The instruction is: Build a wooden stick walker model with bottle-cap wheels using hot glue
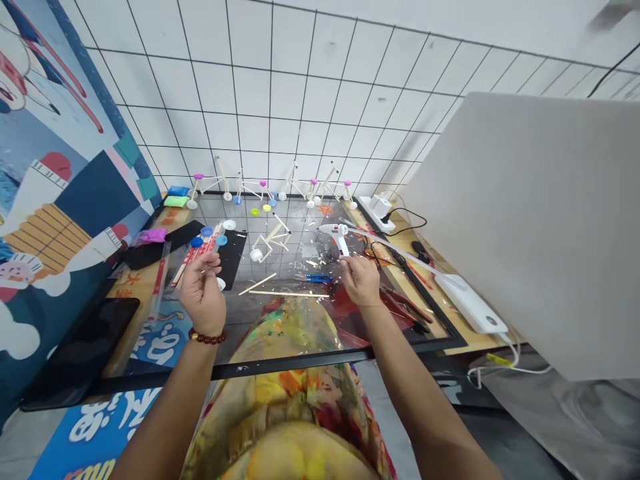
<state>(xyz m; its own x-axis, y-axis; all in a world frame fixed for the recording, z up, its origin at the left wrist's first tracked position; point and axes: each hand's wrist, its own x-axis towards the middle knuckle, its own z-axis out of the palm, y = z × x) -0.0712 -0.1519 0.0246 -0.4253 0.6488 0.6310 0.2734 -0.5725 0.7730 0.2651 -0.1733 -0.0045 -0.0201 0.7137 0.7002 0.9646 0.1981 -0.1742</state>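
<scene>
My right hand (361, 279) is wrapped round the handle of a white glue gun (340, 235), whose nozzle points left. On the left, my left hand (203, 290) is raised with its fingers curled together; what they hold, if anything, is too small to tell. Behind its fingertips lie blue caps (207, 231) and red-and-white sticks (191, 257). Between the hands, a small stick frame with a white wheel (257, 255) stands on the glossy tabletop. Nearer to me lie two loose wooden sticks (290, 294) and a blue tool (319, 279).
Several stick models with pink caps (263, 183) stand along the tiled wall. Red-handled pliers (407, 307) lie at the right, near a power strip (376, 215) and a white box (473, 305). A black tablet (83, 350) lies at the left edge.
</scene>
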